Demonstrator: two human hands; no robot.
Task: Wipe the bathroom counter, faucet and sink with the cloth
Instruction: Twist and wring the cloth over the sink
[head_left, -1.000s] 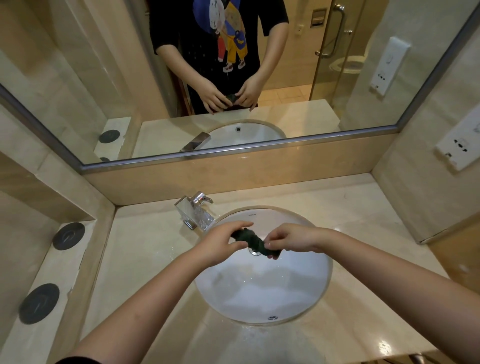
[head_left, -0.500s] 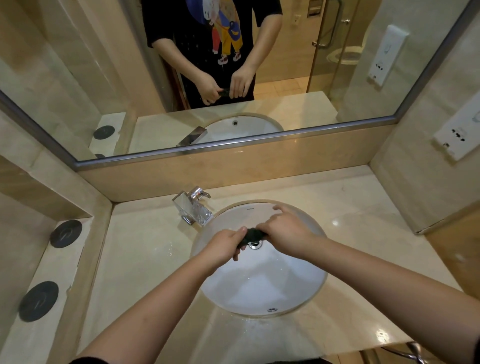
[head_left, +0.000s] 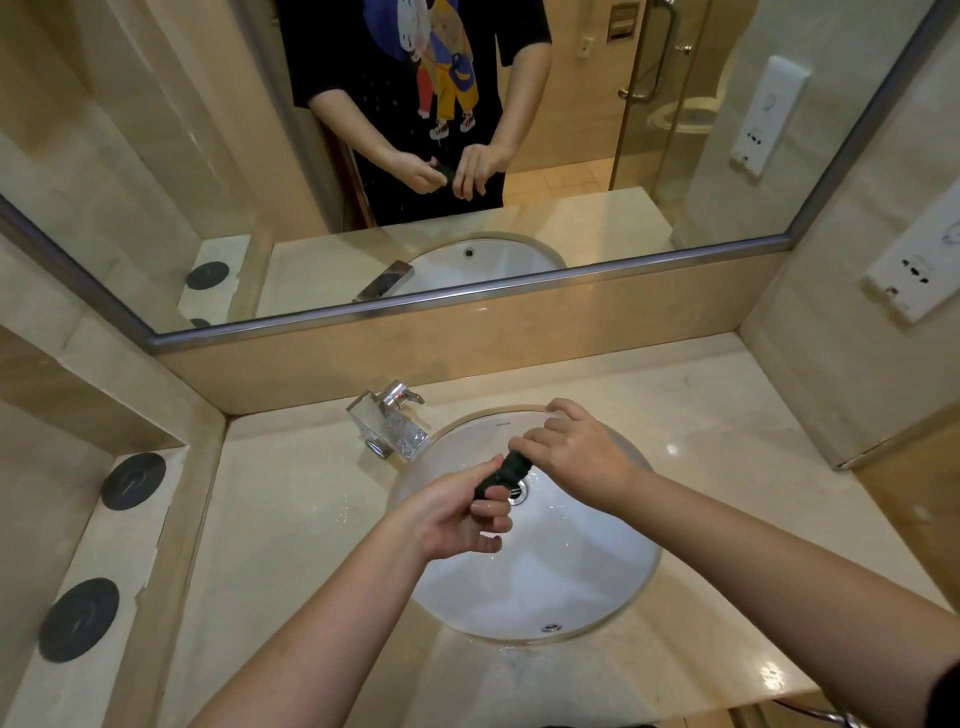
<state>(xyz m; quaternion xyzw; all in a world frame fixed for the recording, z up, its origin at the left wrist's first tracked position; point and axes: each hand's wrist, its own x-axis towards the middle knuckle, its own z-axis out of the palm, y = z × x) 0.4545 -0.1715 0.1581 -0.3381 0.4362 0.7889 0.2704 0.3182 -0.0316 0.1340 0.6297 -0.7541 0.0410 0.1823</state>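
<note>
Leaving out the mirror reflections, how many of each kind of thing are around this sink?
Hands: 2, left hand and right hand, both gripping the cloth
Dark cloth: 1
Faucet: 1
Sink: 1
Black round discs: 2
Socket plate: 1
Total: 8

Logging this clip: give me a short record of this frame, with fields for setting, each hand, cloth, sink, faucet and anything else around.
setting: bathroom counter, mirror behind
left hand: grips the near end of the cloth
right hand: grips the far end
cloth: dark, twisted into a tight roll, held over the sink
sink: white, droplets inside, drain under the cloth
faucet: chrome, back left of sink
other: two black discs on the left ledge
</note>
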